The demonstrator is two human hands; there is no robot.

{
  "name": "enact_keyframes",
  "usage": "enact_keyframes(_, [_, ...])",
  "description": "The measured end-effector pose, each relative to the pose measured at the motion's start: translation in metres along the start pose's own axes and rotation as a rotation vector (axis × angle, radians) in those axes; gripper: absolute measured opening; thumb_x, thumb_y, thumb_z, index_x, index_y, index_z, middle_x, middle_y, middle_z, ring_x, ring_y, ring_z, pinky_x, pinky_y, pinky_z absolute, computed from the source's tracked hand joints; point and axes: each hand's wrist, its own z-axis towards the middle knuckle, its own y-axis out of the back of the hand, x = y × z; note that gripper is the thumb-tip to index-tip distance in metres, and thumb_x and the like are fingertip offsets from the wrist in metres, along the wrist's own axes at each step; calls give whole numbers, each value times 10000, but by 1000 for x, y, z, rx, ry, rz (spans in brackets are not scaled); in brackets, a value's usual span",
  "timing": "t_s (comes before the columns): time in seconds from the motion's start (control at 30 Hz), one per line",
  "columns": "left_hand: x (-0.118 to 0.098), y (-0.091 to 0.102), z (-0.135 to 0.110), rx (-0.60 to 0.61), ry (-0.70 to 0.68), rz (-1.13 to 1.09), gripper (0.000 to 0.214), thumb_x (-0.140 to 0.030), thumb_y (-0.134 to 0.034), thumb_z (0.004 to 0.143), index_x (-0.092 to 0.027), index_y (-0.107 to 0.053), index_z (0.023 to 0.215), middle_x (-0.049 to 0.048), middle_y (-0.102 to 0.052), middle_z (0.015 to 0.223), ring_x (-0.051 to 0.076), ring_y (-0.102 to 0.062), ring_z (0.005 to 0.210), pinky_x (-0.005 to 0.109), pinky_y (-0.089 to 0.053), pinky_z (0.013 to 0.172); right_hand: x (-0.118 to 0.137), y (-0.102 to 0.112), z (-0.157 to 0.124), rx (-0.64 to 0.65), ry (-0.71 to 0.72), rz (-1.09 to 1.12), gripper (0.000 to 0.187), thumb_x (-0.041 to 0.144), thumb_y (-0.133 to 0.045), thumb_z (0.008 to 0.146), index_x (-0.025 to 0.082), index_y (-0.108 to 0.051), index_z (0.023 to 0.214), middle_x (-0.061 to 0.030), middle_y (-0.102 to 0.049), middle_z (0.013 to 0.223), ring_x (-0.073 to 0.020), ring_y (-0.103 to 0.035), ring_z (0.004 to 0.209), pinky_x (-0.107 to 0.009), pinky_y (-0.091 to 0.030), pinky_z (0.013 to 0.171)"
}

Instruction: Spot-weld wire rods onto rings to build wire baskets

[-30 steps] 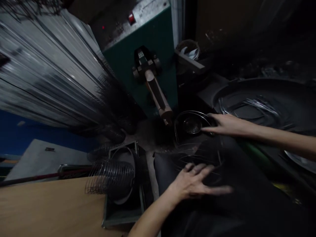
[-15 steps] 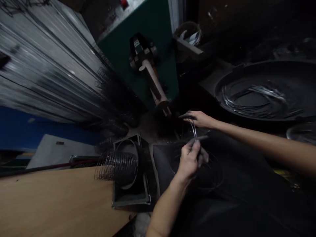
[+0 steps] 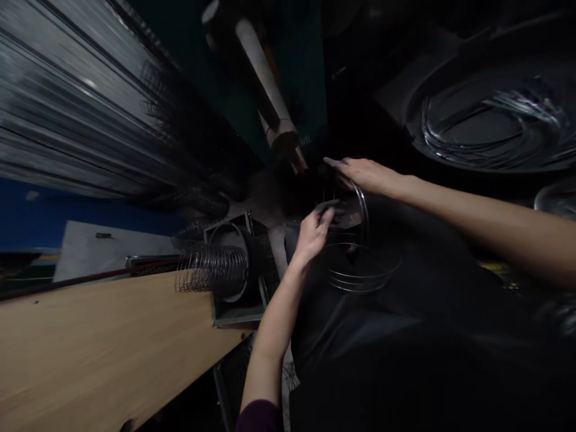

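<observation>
Left hand (image 3: pixel 314 233) has shifted closer to the cylindrical machine arm (image 3: pixel 270 90) than half a second ago. Nearest, below the machine arm, thin round wire rings (image 3: pixel 360 277) show against creased black cloth (image 3: pixel 382 330). The left fingers are narrowed, their grip unclear; the right hand (image 3: pixel 366 174) holds a shiny, curved wire hoop (image 3: pixel 365 210), right of the machine arm's tip. Farther right, a smooth dark tray (image 3: pixel 481 129) bears bent wires (image 3: pixel 531 108).

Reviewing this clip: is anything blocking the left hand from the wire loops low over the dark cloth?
Nothing visible does. The left hand is just up and left of those wire loops. The right hand is higher up, out of that gap, though the dimness could hide something small.
</observation>
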Motion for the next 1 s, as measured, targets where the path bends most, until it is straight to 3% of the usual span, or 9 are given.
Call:
enact_keyframes(0.1, [-7, -14, 11, 146, -38, 63, 268, -419, -562, 874, -200, -685, 968, 20, -703, 919, 162, -632, 900, 246, -450, 827, 9, 2, -8, -17, -86, -52, 574, 307, -496, 908, 133, -397, 1446, -162, -630, 1115, -272, -615, 928, -393, -490, 821])
enact_keyframes(0.2, [-12, -16, 14, 134, -7, 187, 301, -449, -539, 880, -187, -688, 870, -2, -680, 811, 147, -614, 801, 224, -427, 735, 15, 8, -35, -70, -232, 129, 475, 363, -503, 912, 144, -529, 1333, -143, -649, 1109, -287, -611, 982, -423, -474, 888])
enact_keyframes(0.33, [-14, -6, 14, 143, 17, 356, 367, -481, -460, 911, -192, -632, 763, -28, -591, 694, 130, -551, 696, 227, -379, 652, 28, 2, -90, 170, -328, 683, 492, 584, -469, 887, 164, -680, 1033, -99, -691, 971, -250, -636, 893, -373, -512, 830])
enact_keyframes(0.43, [-15, -5, 17, 187, -6, 416, 338, -452, -439, 924, -198, -582, 752, -28, -559, 706, 133, -521, 699, 236, -357, 641, 45, -13, -116, 233, -292, 879, 576, 680, -599, 743, 155, -697, 961, -85, -694, 896, -255, -637, 839, -365, -528, 768])
enact_keyframes(0.53, [-14, -4, 18, 189, -34, 435, 320, -423, -428, 932, -189, -544, 747, -22, -535, 708, 129, -499, 688, 242, -341, 631, 54, -20, -122, 217, -346, 935, 545, 661, -654, 699, 160, -715, 906, -72, -691, 839, -241, -639, 769, -353, -540, 698])
enact_keyframes(0.7, [-9, 6, 15, 167, -30, 397, 394, -480, -408, 935, -173, -551, 733, -20, -525, 689, 121, -515, 688, 234, -372, 652, 44, -5, -121, 236, -489, 1016, 522, 629, -689, 699, 165, -720, 935, -73, -683, 801, -207, -641, 709, -317, -546, 626])
enact_keyframes(0.87, [6, 2, -33, 58, -131, 390, 342, -463, -416, 940, -186, -603, 1014, 55, -635, 1004, 176, -592, 964, 289, -454, 862, 47, -1, -122, 392, -436, 1025, 513, 578, -763, 636, 129, -710, 880, -62, -673, 775, -144, -582, 619, -268, -498, 582])
enact_keyframes(0.93, [26, -6, -69, 9, -193, 480, 410, -474, -471, 911, -183, -530, 1193, 111, -593, 1161, 220, -560, 1101, 369, -447, 957, 46, 3, -116, 409, -481, 1006, 461, 542, -746, 678, 110, -695, 833, -72, -670, 748, -136, -570, 598, -265, -486, 566])
enact_keyframes(1.0, [53, -15, -97, 83, -278, 695, 618, -519, -623, 796, -191, -469, 1297, 157, -510, 1293, 314, -468, 1236, 519, -370, 1048, 43, 9, -106, 361, -535, 980, 390, 473, -717, 744, 107, -680, 874, -74, -672, 754, -121, -557, 566, -253, -469, 526])
